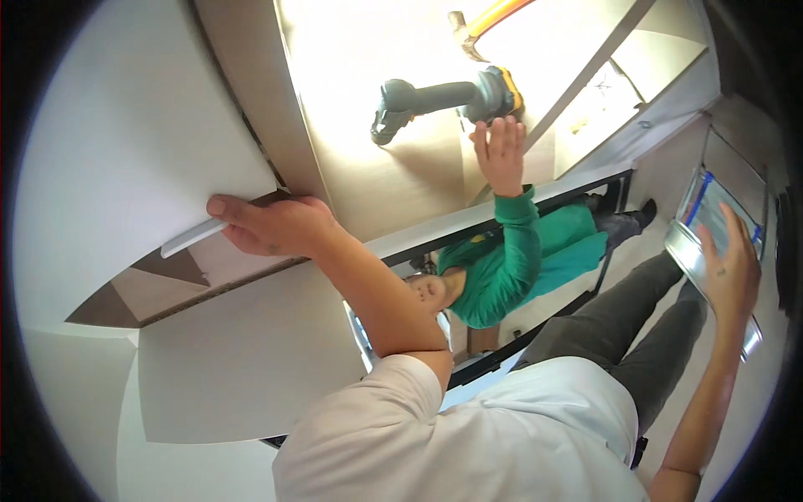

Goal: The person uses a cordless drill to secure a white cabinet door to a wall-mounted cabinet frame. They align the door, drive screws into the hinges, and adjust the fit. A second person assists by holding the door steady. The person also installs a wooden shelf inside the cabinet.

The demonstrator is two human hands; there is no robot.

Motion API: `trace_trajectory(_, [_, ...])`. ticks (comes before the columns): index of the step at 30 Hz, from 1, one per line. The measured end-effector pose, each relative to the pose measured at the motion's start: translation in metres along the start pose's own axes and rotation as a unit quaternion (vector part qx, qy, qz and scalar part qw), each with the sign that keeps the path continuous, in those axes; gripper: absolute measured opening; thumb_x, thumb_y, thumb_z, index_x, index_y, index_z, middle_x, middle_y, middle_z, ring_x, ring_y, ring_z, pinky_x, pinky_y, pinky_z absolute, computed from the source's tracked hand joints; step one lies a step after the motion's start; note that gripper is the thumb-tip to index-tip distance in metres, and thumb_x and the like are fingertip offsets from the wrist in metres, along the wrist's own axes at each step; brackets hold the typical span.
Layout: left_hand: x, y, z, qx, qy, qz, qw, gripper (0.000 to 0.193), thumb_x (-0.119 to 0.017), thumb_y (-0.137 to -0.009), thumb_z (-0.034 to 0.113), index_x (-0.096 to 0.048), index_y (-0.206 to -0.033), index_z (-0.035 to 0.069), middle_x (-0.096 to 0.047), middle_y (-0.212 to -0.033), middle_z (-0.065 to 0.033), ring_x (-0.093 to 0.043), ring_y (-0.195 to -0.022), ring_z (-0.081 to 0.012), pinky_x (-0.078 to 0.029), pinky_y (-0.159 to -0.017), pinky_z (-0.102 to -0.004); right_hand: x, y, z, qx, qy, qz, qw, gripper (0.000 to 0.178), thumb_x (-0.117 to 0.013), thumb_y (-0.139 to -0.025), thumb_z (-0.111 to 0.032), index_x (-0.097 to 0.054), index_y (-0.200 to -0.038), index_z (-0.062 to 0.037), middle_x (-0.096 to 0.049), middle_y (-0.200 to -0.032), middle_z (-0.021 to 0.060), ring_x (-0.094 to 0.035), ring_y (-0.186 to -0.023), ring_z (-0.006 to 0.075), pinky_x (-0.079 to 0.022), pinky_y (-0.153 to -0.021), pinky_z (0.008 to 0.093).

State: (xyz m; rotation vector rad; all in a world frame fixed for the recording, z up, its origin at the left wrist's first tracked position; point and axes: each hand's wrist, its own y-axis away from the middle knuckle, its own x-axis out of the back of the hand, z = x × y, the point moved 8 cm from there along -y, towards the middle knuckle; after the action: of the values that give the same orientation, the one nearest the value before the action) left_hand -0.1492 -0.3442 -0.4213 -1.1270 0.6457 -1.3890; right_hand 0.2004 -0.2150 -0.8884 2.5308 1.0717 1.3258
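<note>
My left hand (280,224) is closed around the edge of a large white panel (125,125), thumb on one face and fingers behind it. Beside that hand an opening shows the inside of a cabinet (159,284). On the right, my right hand (732,263) has its fingers stretched and thumb apart, over a shiny metal piece with blue strips (690,251), maybe part of a stepladder. Whether the palm touches it, I cannot tell. A co-worker's hand (502,155) in a green sleeve is at the battery end of a black and yellow cordless power tool (435,99).
A claw hammer with an orange handle (481,25) lies on the brightly lit pale surface (351,184), beyond the power tool. The co-worker in green (493,276) is below, behind a dark frame (493,364). Another white panel (242,360) is under my left forearm.
</note>
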Motion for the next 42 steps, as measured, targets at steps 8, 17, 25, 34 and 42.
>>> trace_trajectory(8, [-0.002,0.003,0.003,0.017,-0.007,0.013,1.000,0.072,-0.072,-0.094,0.051,-0.054,-0.131,-0.009,-0.060,-0.129,-0.0178,-0.060,-0.113,-0.0269,-0.050,-0.098,-0.0408,-0.002,0.004,0.000,-0.021,0.025,-0.027,0.999,0.052,-0.063,-0.100,-0.041,-0.058,-0.142,-0.0105,-0.063,-0.140,0.0126,-0.061,-0.128,0.0321,-0.048,-0.106,0.0428])
trace_trajectory(17, [0.025,0.003,-0.036,0.182,0.096,0.014,0.979,0.064,-0.077,-0.091,0.032,-0.050,-0.137,-0.002,-0.059,-0.130,-0.0169,-0.061,-0.111,-0.0280,-0.054,-0.094,-0.0464,0.006,0.006,-0.018,-0.010,-0.039,-0.020,0.999,0.047,-0.077,-0.088,-0.040,-0.070,-0.119,-0.0050,-0.072,-0.118,0.0166,-0.067,-0.110,0.0371,-0.051,-0.096,0.0455])
trace_trajectory(25, [0.007,0.031,-0.088,0.236,0.204,-0.057,0.948,0.068,-0.073,-0.084,0.010,-0.041,-0.142,-0.008,-0.056,-0.132,-0.0167,-0.055,-0.121,-0.0246,-0.045,-0.105,-0.0403,0.130,0.016,-0.118,0.175,-0.165,0.274,0.931,0.041,-0.079,-0.086,-0.025,-0.070,-0.120,-0.0037,-0.070,-0.118,0.0163,-0.066,-0.110,0.0361,-0.053,-0.094,0.0438])
trace_trajectory(34, [-0.041,-0.001,-0.037,0.148,0.362,-0.208,0.897,0.078,-0.084,-0.081,0.027,-0.042,-0.142,0.000,-0.056,-0.128,-0.0124,-0.053,-0.123,-0.0241,-0.043,-0.106,-0.0433,0.589,0.068,-0.485,0.449,-0.072,0.642,0.618,0.057,-0.073,-0.091,-0.021,-0.053,-0.144,-0.0080,-0.031,-0.159,0.0279,-0.037,-0.143,0.0474,-0.034,-0.116,0.0580])
trace_trajectory(42, [-0.011,-0.056,-0.029,0.152,0.475,-0.080,0.863,0.073,-0.082,-0.082,0.013,-0.045,-0.143,0.000,-0.061,-0.126,-0.0090,-0.058,-0.119,-0.0203,-0.046,-0.103,-0.0391,0.595,0.047,-0.535,0.425,0.025,0.688,0.589,0.065,-0.072,-0.091,-0.039,-0.054,-0.147,-0.0122,-0.030,-0.161,0.0295,-0.032,-0.147,0.0503,-0.030,-0.118,0.0597])
